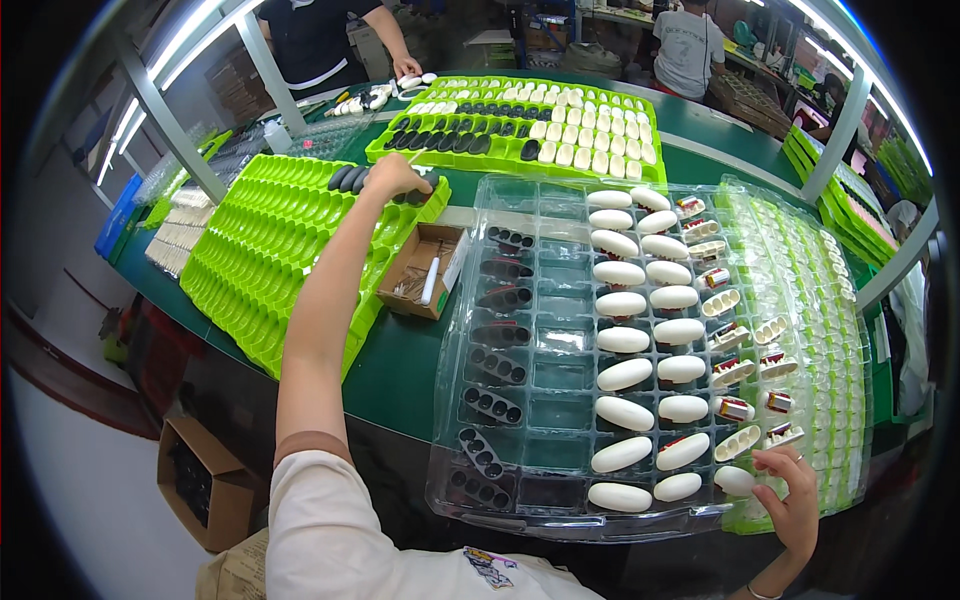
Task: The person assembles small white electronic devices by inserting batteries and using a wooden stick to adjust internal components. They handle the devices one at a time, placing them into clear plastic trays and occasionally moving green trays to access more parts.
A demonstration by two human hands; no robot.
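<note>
My left arm stretches far forward, and my left hand point(396, 176) is bent over the far end of a lime-green tray point(270, 230). Its fingers are curled down among black oval shells point(350, 179); what they grip is hidden. Close to me on the right, my right hand point(792, 492) has thumb and forefinger apart beside a white oval shell point(735, 481) in a clear plastic tray point(570, 522). That tray carries columns of white oval shells point(622, 375), white parts with several round cavities point(738, 443) and black parts with round cavities point(492, 405).
A small cardboard box point(425, 270) with a white-handled tool stands between the trays. Another green tray point(470, 160) of black and white shells lies beyond. A co-worker's hand point(407, 68) is at the far side. An open carton point(205, 480) sits lower left; metal posts point(835, 140) flank the table.
</note>
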